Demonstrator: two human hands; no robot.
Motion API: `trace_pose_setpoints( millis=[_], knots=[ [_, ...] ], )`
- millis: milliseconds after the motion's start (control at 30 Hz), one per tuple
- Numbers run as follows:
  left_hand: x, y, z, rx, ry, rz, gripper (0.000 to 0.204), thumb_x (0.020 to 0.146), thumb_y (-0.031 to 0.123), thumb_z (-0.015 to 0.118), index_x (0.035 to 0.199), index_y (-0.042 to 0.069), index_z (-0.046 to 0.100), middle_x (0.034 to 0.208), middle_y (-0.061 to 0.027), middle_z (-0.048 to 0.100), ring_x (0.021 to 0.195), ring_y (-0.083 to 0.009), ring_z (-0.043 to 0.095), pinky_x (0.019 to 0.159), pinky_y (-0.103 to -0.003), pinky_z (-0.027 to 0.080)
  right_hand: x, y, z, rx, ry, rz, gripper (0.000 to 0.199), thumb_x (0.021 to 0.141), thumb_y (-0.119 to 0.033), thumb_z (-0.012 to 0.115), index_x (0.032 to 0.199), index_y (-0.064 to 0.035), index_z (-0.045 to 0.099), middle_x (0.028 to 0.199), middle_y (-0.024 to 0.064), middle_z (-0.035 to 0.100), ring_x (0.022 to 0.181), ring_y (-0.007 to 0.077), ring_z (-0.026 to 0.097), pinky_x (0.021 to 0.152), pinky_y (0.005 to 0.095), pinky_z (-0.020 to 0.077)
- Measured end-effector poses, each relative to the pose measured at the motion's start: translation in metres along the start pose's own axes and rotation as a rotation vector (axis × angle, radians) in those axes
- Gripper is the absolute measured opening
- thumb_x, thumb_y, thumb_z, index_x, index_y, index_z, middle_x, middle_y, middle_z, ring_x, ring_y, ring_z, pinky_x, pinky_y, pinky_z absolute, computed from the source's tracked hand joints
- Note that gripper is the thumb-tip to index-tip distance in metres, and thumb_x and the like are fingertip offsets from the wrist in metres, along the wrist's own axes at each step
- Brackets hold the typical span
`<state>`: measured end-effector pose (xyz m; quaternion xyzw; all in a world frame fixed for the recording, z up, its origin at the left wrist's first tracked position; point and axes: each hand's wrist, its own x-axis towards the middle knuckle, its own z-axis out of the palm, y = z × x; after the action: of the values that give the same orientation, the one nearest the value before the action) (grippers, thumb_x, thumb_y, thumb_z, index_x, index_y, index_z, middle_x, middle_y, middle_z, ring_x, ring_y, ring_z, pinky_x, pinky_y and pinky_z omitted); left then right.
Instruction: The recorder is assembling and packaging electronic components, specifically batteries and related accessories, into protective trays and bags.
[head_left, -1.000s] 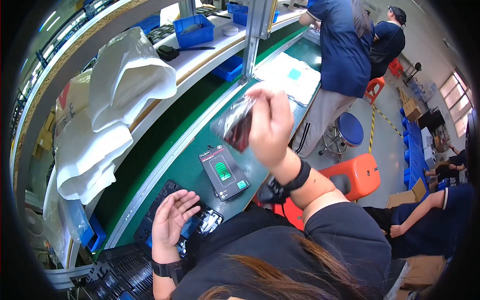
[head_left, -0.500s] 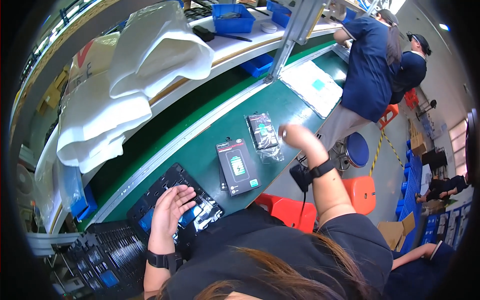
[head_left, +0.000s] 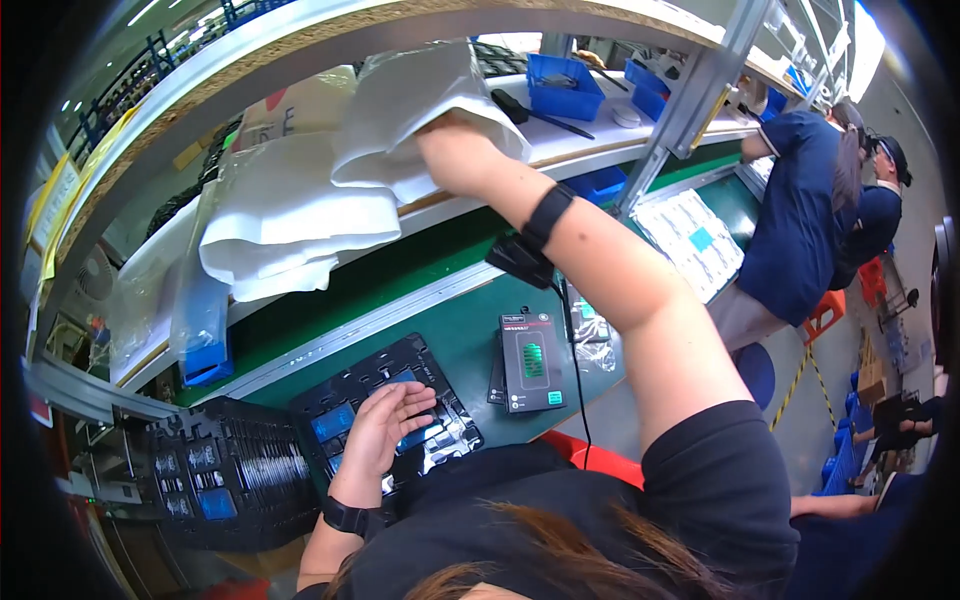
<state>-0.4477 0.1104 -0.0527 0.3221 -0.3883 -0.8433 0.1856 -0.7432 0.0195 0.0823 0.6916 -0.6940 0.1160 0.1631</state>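
Observation:
My left hand (head_left: 385,428) is held over a black moulded tray (head_left: 425,370), fingers stretched out and holding nothing. Flat blue-faced pieces (head_left: 333,422) lie in the tray's recesses. Up at the shelf, my right hand (head_left: 455,158) reaches into the mouth of a white sheet-like bag (head_left: 375,160); its fingers are hidden inside, so their grip does not show. Below my right forearm, black retail boxes (head_left: 545,398) with a green battery picture lie on the green bench. A clear-wrapped pack (head_left: 594,325) is partly covered by my arm.
A second white bag (head_left: 290,240) hangs over the shelf edge. Stacked black trays (head_left: 270,515) stand at the lower left. Blue bins (head_left: 565,88) sit on the shelf, beside a metal post (head_left: 690,110). A white tray (head_left: 680,215) lies near co-workers at right.
My right hand has swung from above the bench, near the wrapped pack, up and left into the white bag. The left hand remains over the tray. The view has shifted.

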Motion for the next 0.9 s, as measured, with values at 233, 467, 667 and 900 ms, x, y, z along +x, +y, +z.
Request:
trace_pose_setpoints(
  millis=[233, 467, 667, 900],
  knots=[
    [-0.004, -0.006, -0.011, -0.011, 0.109, 0.01, 0.029, 0.094, 0.021, 0.044, 0.105, -0.003, 0.055, 0.104, -0.0171, 0.061, 0.099, -0.0261, 0.06, 0.082, -0.038, 0.05, 0.037, 0.053, 0.059, 0.171, 0.151, 0.329, 0.03, 0.088, -0.017, 0.041, 0.11, -0.0075, 0.059, 0.114, 0.0145, 0.058, 0.106, 0.0331, 0.053, 0.091, 0.037, 0.0413],
    [0.0, -0.002, -0.012, -0.001, 0.119, 0.014, 0.029, 0.093, 0.021, 0.044, 0.105, -0.002, 0.055, 0.105, -0.0167, 0.061, 0.099, -0.0258, 0.059, 0.083, -0.038, 0.049, 0.019, 0.039, 0.031, 0.198, 0.018, 0.329, 0.032, 0.087, -0.026, 0.046, 0.11, -0.0085, 0.06, 0.109, 0.0158, 0.06, 0.101, 0.0344, 0.056, 0.087, 0.0412, 0.0442],
    [0.009, 0.0, -0.002, 0.045, 0.061, -0.014, 0.027, 0.093, 0.02, 0.046, 0.105, -0.002, 0.056, 0.104, -0.0162, 0.061, 0.099, -0.0248, 0.059, 0.083, -0.037, 0.048, 0.035, 0.035, 0.043, 0.146, 0.115, 0.263, 0.028, 0.084, -0.022, 0.047, 0.103, -0.0082, 0.062, 0.101, 0.0151, 0.063, 0.096, 0.0342, 0.059, 0.084, 0.042, 0.0455],
    [0.01, -0.003, -0.01, 0.042, 0.072, -0.016, 0.027, 0.093, 0.021, 0.045, 0.104, -0.002, 0.056, 0.103, -0.0158, 0.061, 0.097, -0.0237, 0.059, 0.082, -0.036, 0.049, 0.054, 0.044, 0.092, 0.03, 0.455, 0.239, 0.027, 0.083, -0.021, 0.05, 0.103, -0.009, 0.063, 0.102, 0.0141, 0.063, 0.099, 0.0337, 0.057, 0.085, 0.0411, 0.0447]
  ],
)
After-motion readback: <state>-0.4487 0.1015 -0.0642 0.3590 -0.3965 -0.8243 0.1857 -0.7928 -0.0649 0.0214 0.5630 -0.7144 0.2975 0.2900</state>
